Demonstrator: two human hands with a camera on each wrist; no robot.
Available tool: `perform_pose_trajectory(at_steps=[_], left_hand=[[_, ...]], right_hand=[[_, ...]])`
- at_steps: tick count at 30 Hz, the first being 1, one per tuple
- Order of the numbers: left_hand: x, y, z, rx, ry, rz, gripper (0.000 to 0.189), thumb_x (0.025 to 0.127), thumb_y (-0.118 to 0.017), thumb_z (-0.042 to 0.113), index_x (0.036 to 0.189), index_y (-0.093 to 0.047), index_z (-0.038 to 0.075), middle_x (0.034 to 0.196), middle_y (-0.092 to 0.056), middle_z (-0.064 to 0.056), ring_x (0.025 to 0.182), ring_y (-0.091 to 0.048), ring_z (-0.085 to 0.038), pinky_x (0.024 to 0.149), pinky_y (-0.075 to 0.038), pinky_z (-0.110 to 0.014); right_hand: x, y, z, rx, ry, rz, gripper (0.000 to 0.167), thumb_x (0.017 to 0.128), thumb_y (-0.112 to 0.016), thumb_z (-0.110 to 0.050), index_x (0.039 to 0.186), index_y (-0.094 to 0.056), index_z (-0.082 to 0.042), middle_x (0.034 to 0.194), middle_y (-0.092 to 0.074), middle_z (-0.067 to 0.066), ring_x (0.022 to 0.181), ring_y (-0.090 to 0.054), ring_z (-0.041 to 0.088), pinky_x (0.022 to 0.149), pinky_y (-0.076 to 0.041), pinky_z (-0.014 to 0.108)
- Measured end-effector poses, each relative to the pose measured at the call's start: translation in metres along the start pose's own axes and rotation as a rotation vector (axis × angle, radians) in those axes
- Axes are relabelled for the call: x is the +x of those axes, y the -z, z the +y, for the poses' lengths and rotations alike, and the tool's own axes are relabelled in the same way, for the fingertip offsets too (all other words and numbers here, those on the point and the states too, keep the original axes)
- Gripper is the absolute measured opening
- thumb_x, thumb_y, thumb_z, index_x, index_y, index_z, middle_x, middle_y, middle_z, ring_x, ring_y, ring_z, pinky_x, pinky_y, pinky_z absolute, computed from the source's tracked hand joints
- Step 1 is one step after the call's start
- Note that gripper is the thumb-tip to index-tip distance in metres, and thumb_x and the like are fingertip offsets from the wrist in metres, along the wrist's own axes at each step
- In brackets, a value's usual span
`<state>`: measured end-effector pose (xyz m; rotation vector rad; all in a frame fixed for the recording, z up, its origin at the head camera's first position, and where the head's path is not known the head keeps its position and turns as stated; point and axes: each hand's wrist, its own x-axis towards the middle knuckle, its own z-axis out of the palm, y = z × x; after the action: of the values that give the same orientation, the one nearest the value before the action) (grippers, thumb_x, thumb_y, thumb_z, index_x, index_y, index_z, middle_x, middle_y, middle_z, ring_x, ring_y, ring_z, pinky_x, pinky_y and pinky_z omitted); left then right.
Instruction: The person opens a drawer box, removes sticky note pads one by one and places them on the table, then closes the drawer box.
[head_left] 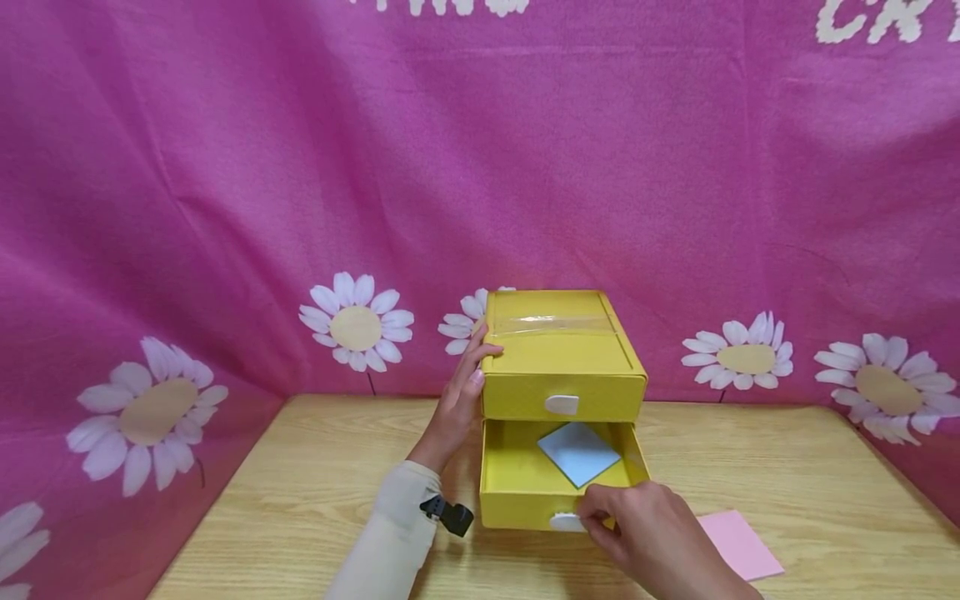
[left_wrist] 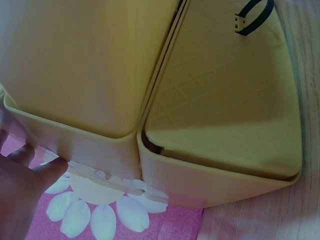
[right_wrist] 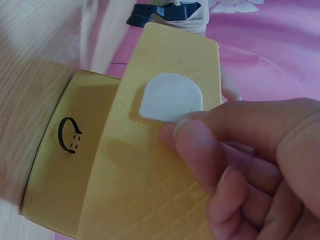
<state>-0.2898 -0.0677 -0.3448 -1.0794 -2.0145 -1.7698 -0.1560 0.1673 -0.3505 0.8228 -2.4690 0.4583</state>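
A yellow box of drawers stands on the table, its top drawer shut and the drawer beneath pulled out. A light-blue square pad of paper lies inside the pulled-out drawer. Between thumb and forefinger, my right hand pinches the edge of this drawer's white tab handle. My left hand rests against the box's left side, fingertips at the upper edge; part of it shows at the left of the left wrist view.
A pink square pad lies on the wooden table, right of the box. Lower on the box is a yellow panel with a black loop. Behind the table hangs a magenta cloth with daisies.
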Motion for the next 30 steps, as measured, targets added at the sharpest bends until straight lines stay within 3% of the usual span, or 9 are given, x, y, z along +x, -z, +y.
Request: perform_pose_trajectory(at_steps=[9, 21, 30], left_hand=[[0.0, 0.0, 0.002, -0.01, 0.013, -0.002, 0.04, 0.099, -0.029, 0.012, 0.136, -0.039, -0.001, 0.161, -0.007, -0.015, 0.147, -0.006, -0.028, 0.113, -0.01, -0.058], [-0.001, 0.0, 0.003, 0.011, 0.028, 0.006, 0.041, 0.1, -0.03, 0.015, 0.136, -0.04, -0.001, 0.161, -0.008, -0.014, 0.147, -0.007, -0.026, 0.113, -0.01, -0.059], [-0.001, 0.0, 0.003, 0.009, 0.016, 0.005, 0.04, 0.099, -0.03, 0.013, 0.135, -0.04, -0.001, 0.161, -0.008, -0.016, 0.147, -0.006, -0.03, 0.113, -0.01, -0.06]], right_hand=[[-0.001, 0.005, -0.002, 0.012, -0.025, -0.053, 0.028, 0.07, -0.079, -0.007, 0.071, -0.062, -0.029, 0.065, -0.052, -0.024, 0.056, -0.04, -0.003, 0.051, -0.037, 0.019], [-0.004, 0.005, -0.004, 0.02, 0.034, -0.028, 0.032, 0.066, -0.077, -0.003, 0.07, -0.059, -0.03, 0.062, -0.048, -0.027, 0.052, -0.034, -0.003, 0.048, -0.031, 0.017], [-0.003, 0.009, -0.011, 0.044, -0.013, -0.149, 0.031, 0.07, -0.077, -0.004, 0.068, -0.058, -0.028, 0.06, -0.046, -0.025, 0.049, -0.033, -0.002, 0.047, -0.032, 0.018]])
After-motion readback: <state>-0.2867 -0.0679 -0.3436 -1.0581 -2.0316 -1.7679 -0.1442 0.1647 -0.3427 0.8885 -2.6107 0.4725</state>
